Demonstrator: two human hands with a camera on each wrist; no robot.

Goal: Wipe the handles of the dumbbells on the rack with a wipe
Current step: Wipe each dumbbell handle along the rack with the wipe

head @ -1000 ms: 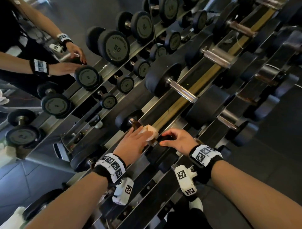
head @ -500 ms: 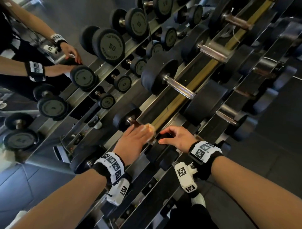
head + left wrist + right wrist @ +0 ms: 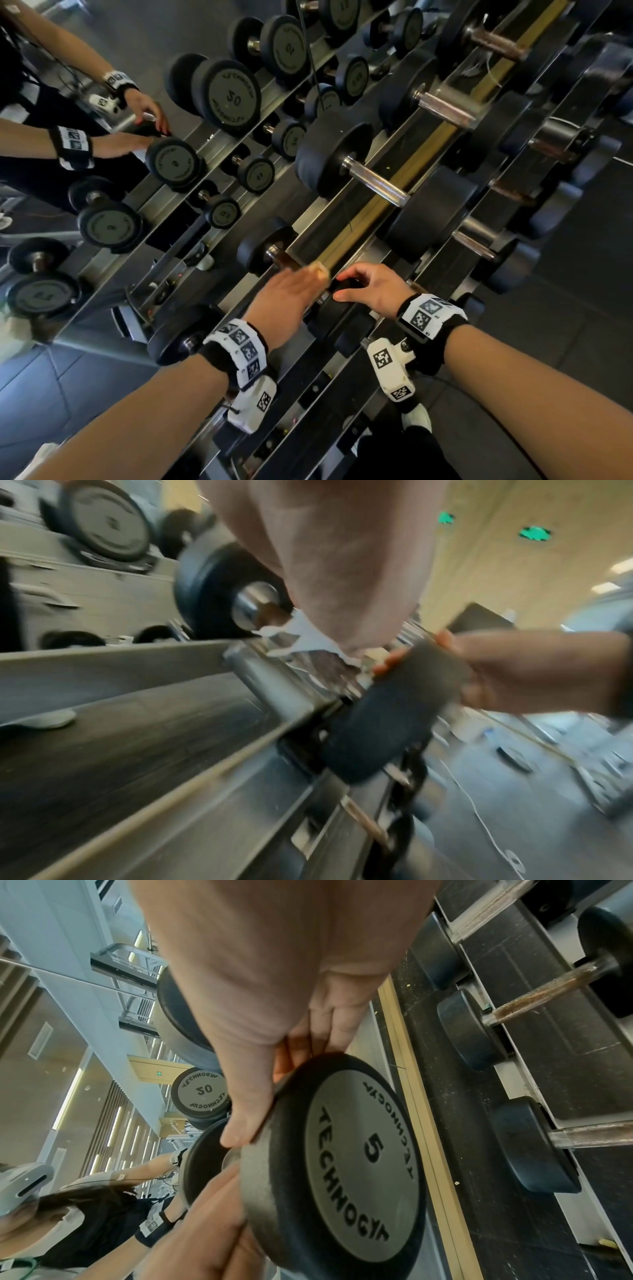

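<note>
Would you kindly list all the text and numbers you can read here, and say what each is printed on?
"TECHNOGYM" and "5": end plate of the dumbbell the right hand grips.
"20", mirrored, with mirrored brand lettering: mirrored dumbbell plate.
"30", mirrored: large mirrored plate.
Other plates' numbers are too blurred to read.

The end plate of the small dumbbell (image 3: pixel 356 1161) in the right wrist view reads "TECHNOGYM" twice around a large "5". Behind it, the mirrored plate of another dumbbell (image 3: pixel 202 1092) shows the same brand reversed around "20". In the head view a big reflected dumbbell plate (image 3: pixel 230 97) bears "30"; lettering on the other plates is too small to read.
</note>
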